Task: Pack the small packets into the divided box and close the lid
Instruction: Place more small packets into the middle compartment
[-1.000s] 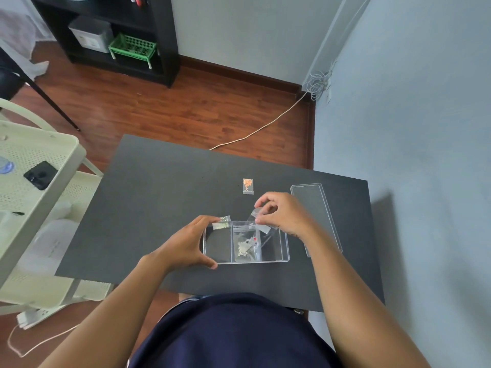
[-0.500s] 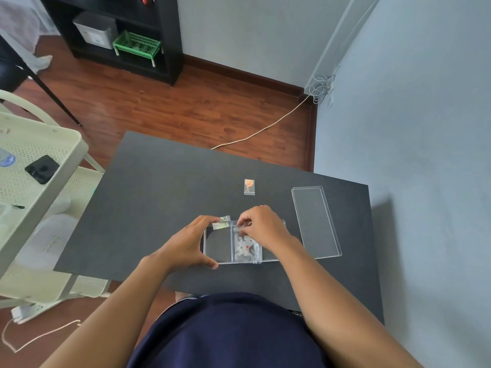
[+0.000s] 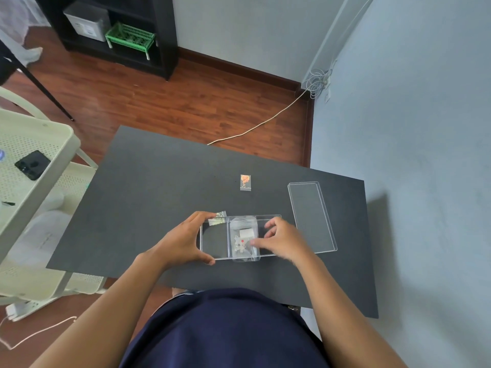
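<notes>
A clear divided box lies on the black table, near the front edge. My left hand grips the box's left end. A clear packet with small white pieces and a red star lies in the middle compartment. My right hand rests over the right compartment, fingers apart, with one fingertip touching the packet's right edge. A small greenish packet sits at the box's far left corner by my left fingertips. An orange packet lies alone farther back. The clear lid lies flat to the right of the box.
A cream perforated cart with a black phone stands left of the table. A blue wall runs close along the right side. Beyond the table lie wooden floor, a white cable and a black shelf with a green basket.
My right hand carried the clear packet down into the middle compartment, laid it flat and let go, then shifted right. My left hand stayed on the box.
</notes>
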